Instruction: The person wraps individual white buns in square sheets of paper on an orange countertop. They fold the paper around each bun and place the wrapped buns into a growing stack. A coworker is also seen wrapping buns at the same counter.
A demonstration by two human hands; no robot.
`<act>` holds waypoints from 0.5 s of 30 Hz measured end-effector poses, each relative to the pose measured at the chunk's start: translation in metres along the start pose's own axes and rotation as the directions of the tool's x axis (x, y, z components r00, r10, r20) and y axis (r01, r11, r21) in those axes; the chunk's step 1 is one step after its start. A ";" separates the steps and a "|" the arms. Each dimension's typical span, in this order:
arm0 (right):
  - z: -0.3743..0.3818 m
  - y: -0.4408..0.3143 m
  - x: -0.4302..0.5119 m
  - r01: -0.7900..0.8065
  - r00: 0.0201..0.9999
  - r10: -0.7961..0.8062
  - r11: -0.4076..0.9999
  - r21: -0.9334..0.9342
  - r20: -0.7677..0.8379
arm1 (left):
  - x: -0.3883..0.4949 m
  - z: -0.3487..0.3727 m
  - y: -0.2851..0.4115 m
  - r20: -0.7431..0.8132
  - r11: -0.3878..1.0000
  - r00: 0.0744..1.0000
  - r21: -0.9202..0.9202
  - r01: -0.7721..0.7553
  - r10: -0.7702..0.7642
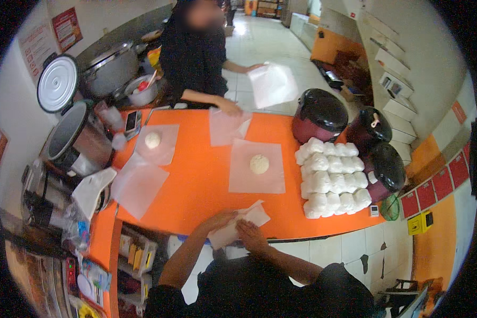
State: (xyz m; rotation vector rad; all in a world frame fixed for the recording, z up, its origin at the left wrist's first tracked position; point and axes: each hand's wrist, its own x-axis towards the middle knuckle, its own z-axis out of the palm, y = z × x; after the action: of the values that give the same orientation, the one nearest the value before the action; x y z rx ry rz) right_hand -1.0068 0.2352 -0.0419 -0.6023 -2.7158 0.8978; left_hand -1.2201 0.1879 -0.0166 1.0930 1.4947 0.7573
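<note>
Both my hands are at the near edge of the orange table (198, 190), on a folded sheet of whitish wrapping paper (226, 234). My left hand (222, 220) holds the sheet's left side; my right hand (251, 235) lies against its right side. Whether anything is inside the paper is hidden. Beyond them, a flat translucent sheet (238, 185) bears a round mound of white rice (259, 164). A second mound (153, 140) sits on another sheet (169, 153) at the left. Overlapping sheets (139, 187) lie nearer, at the left edge.
Across the table a person (194, 59) holds one sheet (276, 85) and touches another (226, 131). Rows of white wrapped bundles (334, 183) stand at the right beside lidded dark cookers (320, 113). An open pot (69, 135) and a scale (132, 121) are at the left.
</note>
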 end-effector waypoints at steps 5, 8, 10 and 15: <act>0.006 0.010 0.011 -0.088 0.976 0.072 0.994 0.070 0.204 | 0.004 -0.008 -0.012 0.003 1.000 1.000 0.015 -0.013 0.013; 0.052 0.054 0.016 0.180 0.983 -0.170 0.968 -0.173 0.069 | 0.002 -0.008 0.004 0.054 1.000 0.999 0.005 0.005 -0.005; 0.018 0.025 0.008 0.239 0.970 -0.242 0.961 -0.137 -0.004 | 0.006 -0.014 -0.018 0.041 0.998 0.999 -0.063 0.023 -0.021; 0.013 0.030 -0.007 0.318 0.906 -0.331 0.944 -0.095 -0.264 | -0.015 -0.003 0.045 0.098 0.966 0.980 -0.181 0.186 -0.171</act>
State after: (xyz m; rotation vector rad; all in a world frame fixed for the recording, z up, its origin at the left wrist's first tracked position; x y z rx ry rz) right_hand -0.9952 0.2469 -0.0706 -0.2457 -2.4857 0.6119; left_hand -1.2126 0.1907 0.0301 0.8241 1.3999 0.7046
